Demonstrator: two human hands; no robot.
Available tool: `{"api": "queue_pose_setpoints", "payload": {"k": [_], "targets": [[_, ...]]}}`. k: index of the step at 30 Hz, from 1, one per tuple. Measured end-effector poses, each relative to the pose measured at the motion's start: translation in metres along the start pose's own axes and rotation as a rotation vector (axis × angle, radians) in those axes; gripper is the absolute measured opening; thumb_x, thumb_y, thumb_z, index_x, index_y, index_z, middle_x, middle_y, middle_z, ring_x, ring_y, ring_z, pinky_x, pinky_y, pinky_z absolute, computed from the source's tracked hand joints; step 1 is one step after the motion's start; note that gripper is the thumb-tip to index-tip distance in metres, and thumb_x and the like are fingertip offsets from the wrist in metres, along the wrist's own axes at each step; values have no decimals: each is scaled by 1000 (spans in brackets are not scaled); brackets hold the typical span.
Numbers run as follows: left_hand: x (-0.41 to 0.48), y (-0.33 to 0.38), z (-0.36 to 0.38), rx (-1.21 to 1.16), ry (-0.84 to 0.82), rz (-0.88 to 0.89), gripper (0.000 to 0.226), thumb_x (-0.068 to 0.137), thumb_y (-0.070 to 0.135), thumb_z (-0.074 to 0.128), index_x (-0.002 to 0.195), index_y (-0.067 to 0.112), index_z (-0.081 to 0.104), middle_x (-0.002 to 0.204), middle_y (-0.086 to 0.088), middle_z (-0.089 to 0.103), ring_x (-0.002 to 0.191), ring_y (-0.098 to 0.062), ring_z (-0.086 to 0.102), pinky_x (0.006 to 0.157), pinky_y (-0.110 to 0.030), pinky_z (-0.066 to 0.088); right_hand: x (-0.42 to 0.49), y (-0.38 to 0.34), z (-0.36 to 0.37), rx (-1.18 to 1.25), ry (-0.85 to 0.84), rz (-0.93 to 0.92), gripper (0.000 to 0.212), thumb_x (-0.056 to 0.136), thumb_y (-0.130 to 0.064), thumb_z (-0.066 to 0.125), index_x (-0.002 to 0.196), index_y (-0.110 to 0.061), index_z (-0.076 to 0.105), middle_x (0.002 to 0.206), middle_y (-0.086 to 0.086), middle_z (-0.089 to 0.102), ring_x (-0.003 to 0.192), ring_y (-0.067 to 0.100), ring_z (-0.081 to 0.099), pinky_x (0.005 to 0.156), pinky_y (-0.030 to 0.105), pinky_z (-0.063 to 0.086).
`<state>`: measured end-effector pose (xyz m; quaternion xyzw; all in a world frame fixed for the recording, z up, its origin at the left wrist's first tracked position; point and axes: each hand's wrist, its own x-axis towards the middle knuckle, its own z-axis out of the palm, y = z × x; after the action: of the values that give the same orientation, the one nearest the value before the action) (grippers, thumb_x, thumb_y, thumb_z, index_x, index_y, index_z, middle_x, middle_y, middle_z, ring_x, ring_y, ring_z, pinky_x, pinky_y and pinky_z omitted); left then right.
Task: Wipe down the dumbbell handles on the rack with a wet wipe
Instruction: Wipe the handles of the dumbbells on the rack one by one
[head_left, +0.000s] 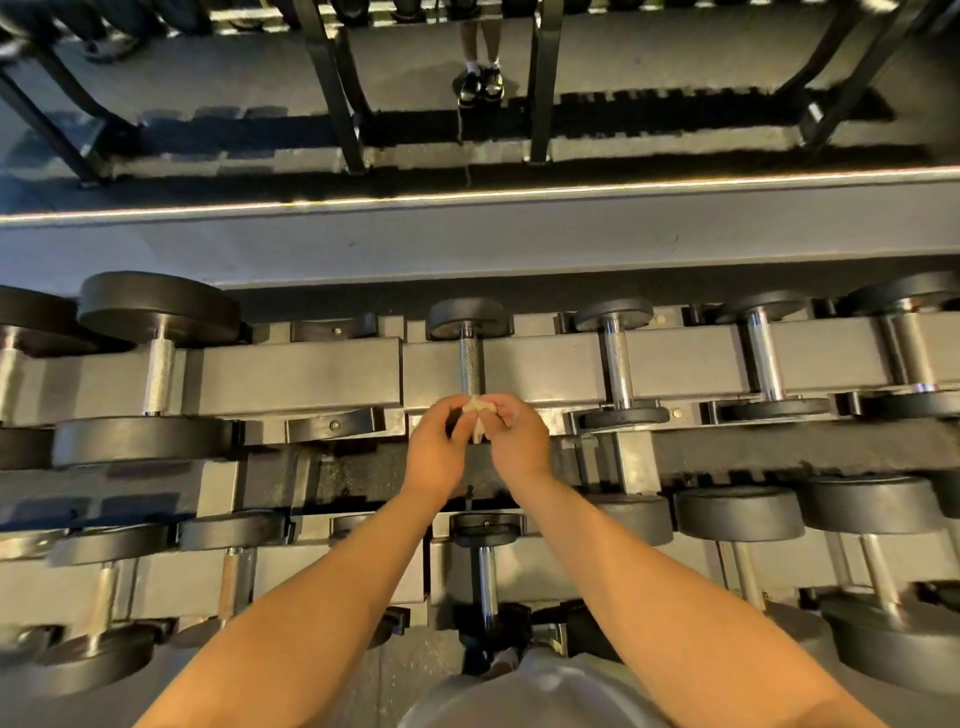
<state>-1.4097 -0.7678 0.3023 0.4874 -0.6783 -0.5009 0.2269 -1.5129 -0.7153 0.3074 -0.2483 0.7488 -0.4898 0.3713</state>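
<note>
A small white wet wipe (475, 415) is pinched between my left hand (436, 449) and my right hand (517, 441), both held close together over the near end of a small dumbbell. That dumbbell's knurled steel handle (471, 364) runs away from me on the top tier of the rack (311, 374), its far black head (467, 317) visible and its near head hidden under my hands. Neither hand touches the handle itself. The wipe looks bunched and partly covered by my fingers.
More dumbbells line the top tier: a large one (156, 364) to the left, smaller ones (615, 364) (761, 358) to the right. The lower tier (488, 577) holds others near my body. A mirror behind the rack reflects a person's legs (480, 78).
</note>
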Motion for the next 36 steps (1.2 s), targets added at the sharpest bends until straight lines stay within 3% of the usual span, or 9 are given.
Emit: {"api": "queue_pose_setpoints", "payload": {"k": [2, 5, 10, 15, 18, 21, 26, 30, 36], "targets": [[-14, -1, -2, -55, 29, -2, 12, 102, 20, 59, 109, 21, 69, 105, 10, 69, 95, 4, 62, 83, -11, 46, -10, 5, -6, 12, -23, 15, 14, 98, -13, 60, 107, -21, 69, 105, -1, 70, 95, 12, 65, 79, 20, 49], [-37, -9, -3, -90, 27, -56, 10, 100, 24, 62, 106, 21, 70, 100, 8, 71, 95, -5, 65, 84, -20, 50, -28, 14, -12, 30, -38, 25, 12, 98, -11, 62, 108, -14, 67, 101, -1, 67, 89, 6, 62, 74, 12, 47], [-81, -28, -6, 14, 44, -70, 7, 101, 25, 60, 101, 21, 66, 94, 8, 69, 88, -2, 65, 77, -11, 47, -62, 42, -20, -23, -37, 87, 11, 98, -21, 62, 106, -16, 66, 97, -1, 67, 89, 14, 65, 74, 25, 53], [-124, -46, 14, -43, 85, -213, 17, 101, 34, 58, 95, 19, 63, 90, 0, 68, 87, -20, 68, 82, -37, 58, -95, 65, -26, -57, -87, 66, 9, 100, -19, 58, 104, -26, 61, 102, -4, 62, 98, 17, 62, 87, 37, 55], [-151, -49, 26, -77, 110, -185, 4, 102, 21, 57, 103, 18, 59, 90, -4, 68, 77, -15, 64, 73, -31, 54, -111, 77, -35, -52, -93, 86, 9, 98, -16, 60, 105, -23, 61, 103, 2, 65, 96, 21, 64, 87, 42, 56], [-174, -49, 33, -142, 120, -194, 15, 100, 14, 56, 114, 19, 57, 93, -4, 67, 77, -12, 61, 70, -25, 50, -125, 88, -44, -26, -71, 126, 13, 96, -18, 63, 105, -26, 57, 100, 3, 64, 93, 23, 65, 86, 45, 57], [-203, -57, 39, -127, 117, -207, 21, 102, 7, 52, 109, 24, 61, 97, 0, 68, 81, -11, 63, 71, -23, 50, -148, 101, -48, 53, -94, 213, 26, 93, -25, 70, 109, -31, 50, 104, 5, 67, 93, 22, 68, 84, 41, 58], [-215, -62, 46, -143, 190, -276, 13, 104, 11, 50, 109, 15, 61, 89, -2, 63, 67, -3, 54, 63, -16, 44, -162, 108, -51, 64, -237, 304, 34, 94, -22, 68, 120, -27, 47, 108, 3, 65, 94, 15, 64, 71, 24, 50], [-216, -71, 57, -114, 110, -376, 18, 96, 28, 68, 111, 27, 56, 101, -2, 66, 77, -13, 63, 70, -28, 51, -163, 119, -44, -30, -133, 341, 30, 91, -16, 71, 111, -23, 50, 107, 4, 62, 94, 23, 62, 73, 31, 53]]}}
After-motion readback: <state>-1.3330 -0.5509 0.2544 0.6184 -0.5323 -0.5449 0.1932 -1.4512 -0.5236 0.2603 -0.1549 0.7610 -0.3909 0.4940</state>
